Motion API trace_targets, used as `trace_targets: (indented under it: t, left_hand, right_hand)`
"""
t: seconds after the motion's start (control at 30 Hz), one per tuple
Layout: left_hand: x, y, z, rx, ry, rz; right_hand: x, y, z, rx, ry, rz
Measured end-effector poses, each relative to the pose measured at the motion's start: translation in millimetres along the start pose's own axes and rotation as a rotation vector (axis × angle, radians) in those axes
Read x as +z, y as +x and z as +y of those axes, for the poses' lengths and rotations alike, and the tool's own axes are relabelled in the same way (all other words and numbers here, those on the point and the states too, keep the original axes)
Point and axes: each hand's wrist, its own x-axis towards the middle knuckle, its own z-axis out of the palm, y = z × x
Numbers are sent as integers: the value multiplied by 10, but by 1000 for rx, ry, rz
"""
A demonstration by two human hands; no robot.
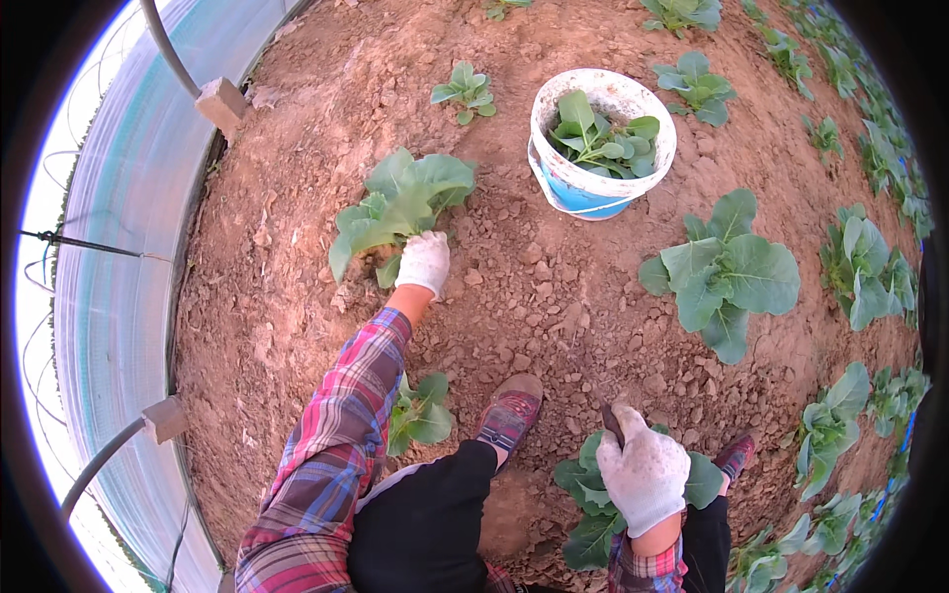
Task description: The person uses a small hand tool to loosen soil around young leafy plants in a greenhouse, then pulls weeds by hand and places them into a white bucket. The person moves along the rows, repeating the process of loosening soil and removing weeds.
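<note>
My left hand (425,262), in a white glove, is closed at the lower right edge of a broad-leaved cabbage-like plant (400,208). Its fingers touch the leaves, but what lies inside the grip is hidden. At the lower right, my right hand (645,472), in a soiled white glove, is closed around a small dark tool (612,425); its kind is unclear because only a short narrow part shows. Below that hand grows another leafy plant (590,529), partly covered by the glove.
A white and blue bucket (542,128) holding picked leaves (603,143) stands ahead. Another big plant (727,272) grows at right, and a smaller one (420,413) beside my left forearm. Clear plastic sheeting (119,296) with blocks (221,105) borders the soil at left. My shoe (514,407) is between the plants.
</note>
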Motion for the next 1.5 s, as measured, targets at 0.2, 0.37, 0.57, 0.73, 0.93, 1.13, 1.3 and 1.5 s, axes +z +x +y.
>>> trace_targets:
  t: [0.2, 0.37, 0.57, 0.73, 0.93, 1.13, 1.3, 1.5]
  left_hand:
    - [114, 80, -133, 71, 54, 44]
    - [65, 87, -126, 185, 60, -4]
    - [56, 36, -156, 175, 9, -15]
    - [83, 33, -185, 206, 34, 13]
    - [79, -32, -240, 105, -36, 11]
    - [-890, -413, 13, 17, -869, -39]
    - [-2180, 88, 450, 433, -860, 646]
    - [-2315, 745, 392, 392, -736, 155]
  right_hand:
    - [7, 25, 60, -27, 20, 23]
    - [24, -14, 107, -16, 27, 14]
    - [17, 1, 134, 6, 28, -27]
    - [27, -8, 142, 2, 32, -17]
    - [27, -19, 138, -9, 34, -14]
    - [80, -53, 169, 1, 57, -19]
    - [101, -85, 206, 32, 53, -6]
    - [73, -103, 159, -7, 111, 21]
